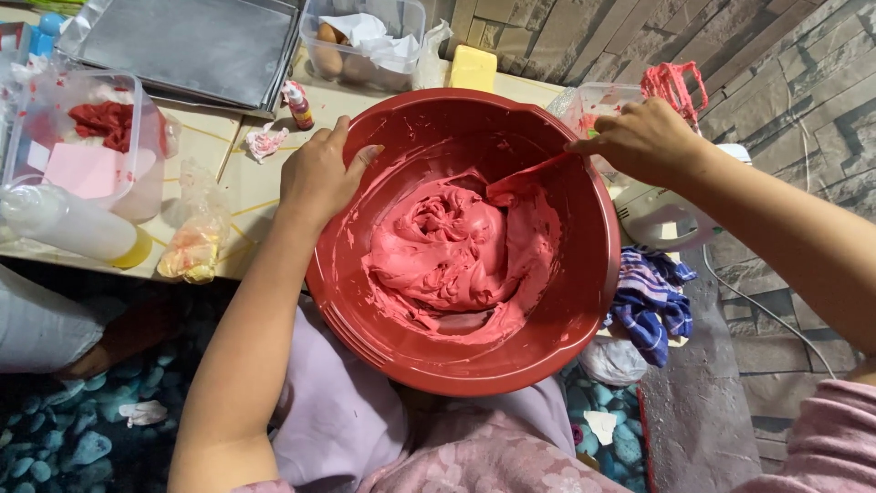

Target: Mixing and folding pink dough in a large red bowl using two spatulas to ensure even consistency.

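Note:
A large red plastic bowl [383, 342] rests on my lap, tilted slightly toward me. Thick pink-red batter [452, 251] fills its middle and smears its inner walls. My left hand [319, 173] grips the bowl's far left rim, thumb hooked inside. My right hand [643, 139] is at the far right rim and holds the handle of a batter-coated spatula [527, 176], whose blade is sunk into the top of the batter.
A low table [233, 173] beyond the bowl carries a metal baking tray [187, 41], clear plastic tubs [87, 137], a small food-colouring bottle [297, 105], a yellow block [474, 67] and a white bottle [68, 224]. A white hand mixer [662, 219] and striped cloth [650, 306] lie right.

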